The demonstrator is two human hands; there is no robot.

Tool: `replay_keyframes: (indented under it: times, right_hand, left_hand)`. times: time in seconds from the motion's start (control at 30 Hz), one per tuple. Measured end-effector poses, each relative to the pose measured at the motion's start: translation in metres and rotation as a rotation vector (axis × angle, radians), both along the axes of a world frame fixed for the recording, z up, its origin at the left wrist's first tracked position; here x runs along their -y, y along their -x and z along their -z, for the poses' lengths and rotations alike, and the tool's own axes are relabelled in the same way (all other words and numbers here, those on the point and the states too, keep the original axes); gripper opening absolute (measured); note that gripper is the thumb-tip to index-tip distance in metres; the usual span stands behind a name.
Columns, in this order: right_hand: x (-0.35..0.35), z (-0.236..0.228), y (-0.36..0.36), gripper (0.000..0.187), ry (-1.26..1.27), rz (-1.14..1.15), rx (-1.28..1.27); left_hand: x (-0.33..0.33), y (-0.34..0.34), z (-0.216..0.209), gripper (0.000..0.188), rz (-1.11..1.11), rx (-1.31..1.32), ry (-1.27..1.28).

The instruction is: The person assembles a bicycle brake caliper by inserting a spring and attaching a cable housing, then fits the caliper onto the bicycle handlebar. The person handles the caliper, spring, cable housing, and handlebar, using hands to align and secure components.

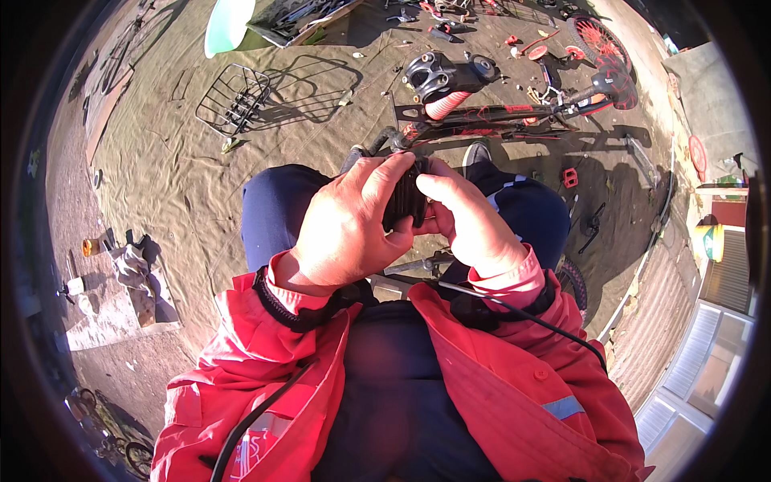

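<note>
Both of my hands are closed around a black ribbed part (pixel 405 193) in front of my knees. My left hand (pixel 337 225) grips its left side, with the fingers over the top and the thumb at its lower edge. On the other side, my right hand (pixel 478 221) has its thumb on the part and its fingers curled beneath. My fingers hide much of it, so I cannot tell its exact kind. Just beyond lies a black and red bicycle frame (pixel 490 120), with a black stem (pixel 434 76) above a red ringed section and a dark saddle (pixel 614 87) at its right end.
A black wire basket (pixel 233 100) sits on the brown ground sheet (pixel 169 145). A red pedal (pixel 570 177) lies right of my knee. Farther off are a red-spoked wheel (pixel 596 40) and a pale green tub (pixel 228 28). A grey cloth (pixel 132 265) rests at the left.
</note>
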State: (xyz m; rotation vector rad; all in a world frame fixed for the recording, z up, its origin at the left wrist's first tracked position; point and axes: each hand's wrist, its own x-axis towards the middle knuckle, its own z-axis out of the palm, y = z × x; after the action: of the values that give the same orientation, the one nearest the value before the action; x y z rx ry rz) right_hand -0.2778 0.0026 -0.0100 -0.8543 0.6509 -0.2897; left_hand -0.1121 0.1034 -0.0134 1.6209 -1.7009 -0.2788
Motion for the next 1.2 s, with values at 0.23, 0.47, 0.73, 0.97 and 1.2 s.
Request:
replay_keyframes:
  times: [0.23,0.47,0.73,0.97,1.2]
  right_hand:
    - [-0.001,-0.001,0.002,0.035,0.096,-0.025,-0.015]
    - [-0.003,-0.006,0.003,0.037,0.115,-0.021,-0.005]
    - [-0.002,-0.004,0.005,0.045,0.080,-0.047,0.030]
    - [-0.004,0.002,0.005,0.041,0.044,-0.038,0.087]
    - [-0.012,0.012,0.003,0.045,0.158,-0.002,0.140]
  left_hand:
    - [0.000,-0.001,0.000,0.071,0.001,0.003,0.031]
    - [-0.002,-0.006,0.002,0.070,0.055,-0.017,0.057]
    - [-0.005,-0.006,0.004,0.064,0.024,-0.061,0.078]
    - [-0.005,-0.010,0.003,0.066,0.037,-0.139,0.042]
    - [-0.009,-0.012,-0.001,0.066,0.073,-0.256,-0.042]
